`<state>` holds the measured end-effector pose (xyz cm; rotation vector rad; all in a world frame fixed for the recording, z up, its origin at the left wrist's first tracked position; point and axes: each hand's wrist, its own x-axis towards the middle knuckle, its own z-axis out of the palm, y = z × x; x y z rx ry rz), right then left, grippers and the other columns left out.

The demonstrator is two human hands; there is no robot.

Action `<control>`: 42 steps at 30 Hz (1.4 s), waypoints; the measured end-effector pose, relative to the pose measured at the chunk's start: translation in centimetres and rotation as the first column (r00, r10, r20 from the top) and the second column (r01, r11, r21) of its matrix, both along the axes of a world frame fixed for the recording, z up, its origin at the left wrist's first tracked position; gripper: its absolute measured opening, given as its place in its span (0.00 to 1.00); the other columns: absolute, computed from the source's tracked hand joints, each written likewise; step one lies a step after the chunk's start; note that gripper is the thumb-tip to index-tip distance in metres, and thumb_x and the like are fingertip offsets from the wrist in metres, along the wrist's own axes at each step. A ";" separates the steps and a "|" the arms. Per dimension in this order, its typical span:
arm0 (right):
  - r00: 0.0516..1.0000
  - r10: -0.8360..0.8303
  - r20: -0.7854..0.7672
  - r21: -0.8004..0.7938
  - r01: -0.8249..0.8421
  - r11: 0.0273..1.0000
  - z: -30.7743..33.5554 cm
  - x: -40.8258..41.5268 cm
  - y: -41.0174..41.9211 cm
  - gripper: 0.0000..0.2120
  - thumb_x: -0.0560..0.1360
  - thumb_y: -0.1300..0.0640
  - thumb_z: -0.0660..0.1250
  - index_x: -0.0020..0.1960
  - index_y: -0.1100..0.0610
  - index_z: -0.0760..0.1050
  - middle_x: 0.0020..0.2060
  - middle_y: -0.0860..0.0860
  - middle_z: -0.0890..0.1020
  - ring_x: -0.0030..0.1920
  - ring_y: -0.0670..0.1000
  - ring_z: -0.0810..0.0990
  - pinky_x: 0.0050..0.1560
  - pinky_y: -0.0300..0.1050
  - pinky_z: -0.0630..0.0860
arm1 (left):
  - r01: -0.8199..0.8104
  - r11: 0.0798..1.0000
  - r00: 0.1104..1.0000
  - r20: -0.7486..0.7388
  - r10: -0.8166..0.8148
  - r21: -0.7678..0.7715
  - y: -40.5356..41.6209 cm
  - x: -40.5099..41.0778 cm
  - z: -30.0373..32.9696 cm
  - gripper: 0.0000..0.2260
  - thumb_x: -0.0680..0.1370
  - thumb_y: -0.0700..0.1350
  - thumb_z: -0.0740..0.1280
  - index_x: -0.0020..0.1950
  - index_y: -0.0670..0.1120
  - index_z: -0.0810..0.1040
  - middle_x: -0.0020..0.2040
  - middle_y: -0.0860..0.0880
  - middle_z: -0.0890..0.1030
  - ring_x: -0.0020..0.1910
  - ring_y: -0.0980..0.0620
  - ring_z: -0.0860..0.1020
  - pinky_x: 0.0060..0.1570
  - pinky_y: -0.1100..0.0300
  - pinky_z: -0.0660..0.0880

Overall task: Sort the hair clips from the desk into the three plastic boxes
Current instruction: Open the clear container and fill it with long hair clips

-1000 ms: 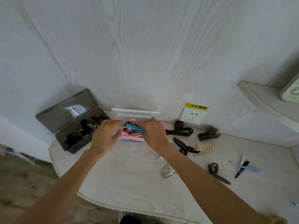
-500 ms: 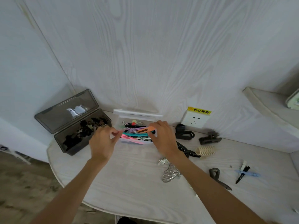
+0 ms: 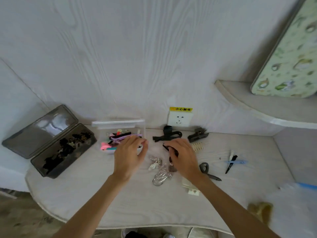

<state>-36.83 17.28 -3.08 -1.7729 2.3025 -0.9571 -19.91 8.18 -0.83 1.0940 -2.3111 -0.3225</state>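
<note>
A clear plastic box (image 3: 120, 125) with coloured clips stands against the wall. My left hand (image 3: 129, 156) hovers at its right front corner, fingers relaxed and empty. My right hand (image 3: 184, 157) is over a black claw clip (image 3: 169, 148), its fingers curled down at the clip; a firm grip is not visible. Silver metal clips (image 3: 159, 170) lie between my hands. A dark grey box (image 3: 63, 150) with dark clips sits open at the left. Loose on the desk are a black clip (image 3: 167, 135), a dark claw clip (image 3: 198, 134), a cream comb clip (image 3: 198, 146) and a grey clip (image 3: 208, 171).
Black and blue slim clips (image 3: 232, 161) lie to the right. A wall socket (image 3: 180, 117) sits behind the clips. A white item (image 3: 191, 188) lies under my right forearm. A shelf (image 3: 257, 103) with a patterned board juts out at the right. The desk edge curves near me.
Both hands have left the clear box and moved right and toward me. The coloured clips they held now lie in the box. My right hand has come down over the black claw clip.
</note>
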 end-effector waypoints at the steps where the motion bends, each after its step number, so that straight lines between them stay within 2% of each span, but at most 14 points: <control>1: 0.998 -0.063 -0.015 0.005 0.063 0.998 -0.1 -1.4 1.9 0.10 0.72 0.64 0.65 0.50 0.53 0.80 0.45 0.48 0.81 0.48 0.49 0.76 0.51 0.42 0.75 | 0.062 0.998 0.998 0.005 -0.062 0.027 0.7 -1.8 -0.1 0.12 0.76 0.51 0.60 0.41 0.49 0.81 0.39 0.54 0.81 0.41 0.52 0.80 0.39 0.61 0.74; 4: 0.942 -0.335 0.022 0.080 0.332 0.940 -0.3 -5.9 7.9 0.13 0.74 0.65 0.63 0.54 0.53 0.78 0.50 0.50 0.81 0.52 0.52 0.77 0.50 0.43 0.74 | 0.279 0.944 0.953 0.071 -0.295 0.174 3.8 -8.2 -0.4 0.10 0.78 0.51 0.61 0.49 0.50 0.80 0.45 0.54 0.81 0.44 0.53 0.78 0.37 0.62 0.72; 7: 0.823 -0.561 0.084 0.319 0.511 0.798 -0.6 -9.1 11.5 0.21 0.76 0.64 0.59 0.69 0.56 0.66 0.66 0.55 0.72 0.67 0.55 0.68 0.64 0.46 0.68 | 0.462 0.843 0.855 0.115 -0.506 0.276 6.5 -13.3 -1.9 0.13 0.80 0.48 0.58 0.62 0.50 0.76 0.59 0.53 0.78 0.57 0.54 0.75 0.51 0.61 0.72; 10: 0.873 -0.476 -0.104 0.521 0.455 0.722 -1.2 -11.9 13.8 0.35 0.76 0.65 0.59 0.76 0.55 0.44 0.77 0.52 0.48 0.76 0.54 0.49 0.74 0.48 0.55 | 0.547 0.782 0.746 0.251 -0.617 0.297 9.5 -18.0 -3.0 0.17 0.81 0.49 0.57 0.70 0.51 0.68 0.67 0.52 0.73 0.65 0.52 0.70 0.62 0.59 0.67; 12: 0.920 -0.338 -0.199 0.562 0.389 0.730 -1.4 -13.6 14.3 0.39 0.75 0.66 0.59 0.76 0.52 0.38 0.76 0.50 0.40 0.77 0.53 0.43 0.75 0.50 0.49 | 0.514 0.804 0.722 0.355 -0.594 0.299 11.0 -20.3 -3.7 0.22 0.80 0.54 0.57 0.72 0.50 0.63 0.70 0.51 0.69 0.68 0.51 0.67 0.63 0.57 0.65; 14: 0.951 -0.227 -0.211 0.622 0.310 0.719 -1.7 -15.1 14.4 0.40 0.75 0.68 0.59 0.76 0.49 0.40 0.76 0.49 0.40 0.76 0.54 0.45 0.74 0.52 0.53 | 0.449 0.821 0.725 0.394 -0.565 0.351 12.3 -22.0 -4.5 0.27 0.78 0.58 0.59 0.74 0.48 0.60 0.72 0.49 0.67 0.69 0.49 0.65 0.64 0.55 0.65; 17: 0.967 -0.093 -0.238 0.674 0.234 0.701 -2.2 -15.8 14.1 0.38 0.73 0.69 0.62 0.76 0.50 0.48 0.77 0.50 0.45 0.73 0.56 0.56 0.64 0.51 0.68 | 0.358 0.842 0.740 0.427 -0.520 0.404 13.1 -23.0 -5.2 0.31 0.76 0.59 0.63 0.73 0.46 0.60 0.70 0.47 0.67 0.67 0.47 0.66 0.61 0.54 0.68; 20: 0.960 -0.195 -0.200 0.621 0.278 0.733 -2.7 -15.8 14.2 0.30 0.74 0.69 0.61 0.73 0.57 0.56 0.74 0.56 0.54 0.68 0.57 0.63 0.57 0.50 0.72 | 0.362 0.856 0.755 0.423 -0.501 0.368 13.4 -23.3 -5.4 0.25 0.75 0.56 0.65 0.69 0.48 0.67 0.65 0.47 0.70 0.63 0.48 0.69 0.58 0.55 0.71; 23: 0.940 -0.278 -0.197 0.549 0.340 0.764 -2.4 -16.2 14.4 0.15 0.77 0.65 0.58 0.63 0.61 0.70 0.67 0.57 0.64 0.60 0.57 0.71 0.46 0.49 0.72 | 0.370 0.837 0.794 0.330 -0.510 0.403 13.3 -23.3 -5.1 0.17 0.76 0.51 0.66 0.64 0.51 0.74 0.60 0.49 0.75 0.58 0.49 0.73 0.55 0.55 0.73; 26: 0.931 -0.242 -0.275 0.509 0.354 0.785 -1.7 -17.1 14.3 0.09 0.76 0.61 0.61 0.53 0.60 0.78 0.58 0.55 0.71 0.54 0.56 0.73 0.48 0.50 0.74 | 0.369 0.832 0.809 0.297 -0.507 0.414 12.8 -23.4 -4.9 0.11 0.77 0.48 0.65 0.58 0.51 0.77 0.55 0.51 0.77 0.54 0.51 0.75 0.50 0.57 0.72; 29: 0.923 -0.091 -0.373 0.559 0.302 0.772 -1.4 -17.4 14.2 0.10 0.77 0.57 0.60 0.53 0.59 0.77 0.53 0.55 0.76 0.55 0.56 0.73 0.53 0.48 0.69 | 0.406 0.805 0.780 0.295 -0.552 0.432 12.4 -23.5 -4.9 0.09 0.76 0.47 0.65 0.56 0.49 0.76 0.54 0.50 0.76 0.54 0.50 0.75 0.49 0.56 0.71; 34: 0.974 -0.026 -0.227 0.665 0.174 0.726 -1.3 -16.7 14.8 0.12 0.79 0.56 0.58 0.60 0.59 0.68 0.57 0.56 0.75 0.56 0.57 0.74 0.52 0.50 0.71 | 0.463 0.798 0.733 0.339 -0.589 0.386 12.2 -23.0 -4.6 0.08 0.78 0.45 0.62 0.56 0.48 0.73 0.53 0.48 0.80 0.52 0.46 0.77 0.49 0.54 0.70; 39: 0.988 -0.065 -0.143 0.570 0.136 0.810 0.9 -16.5 14.2 0.10 0.78 0.55 0.60 0.57 0.57 0.71 0.54 0.54 0.75 0.54 0.53 0.72 0.46 0.43 0.67 | 0.500 0.790 0.790 0.188 -0.584 0.353 11.1 -21.0 -3.3 0.08 0.78 0.46 0.62 0.56 0.50 0.73 0.51 0.49 0.80 0.49 0.48 0.78 0.46 0.55 0.72; 42: 0.996 -0.044 -0.073 0.515 0.075 0.854 2.4 -15.1 12.8 0.10 0.77 0.55 0.62 0.57 0.55 0.75 0.51 0.53 0.76 0.51 0.52 0.74 0.47 0.41 0.68 | 0.517 0.817 0.815 0.145 -0.562 0.257 9.5 -18.2 -1.5 0.09 0.79 0.47 0.62 0.58 0.52 0.74 0.52 0.52 0.80 0.49 0.52 0.79 0.45 0.58 0.74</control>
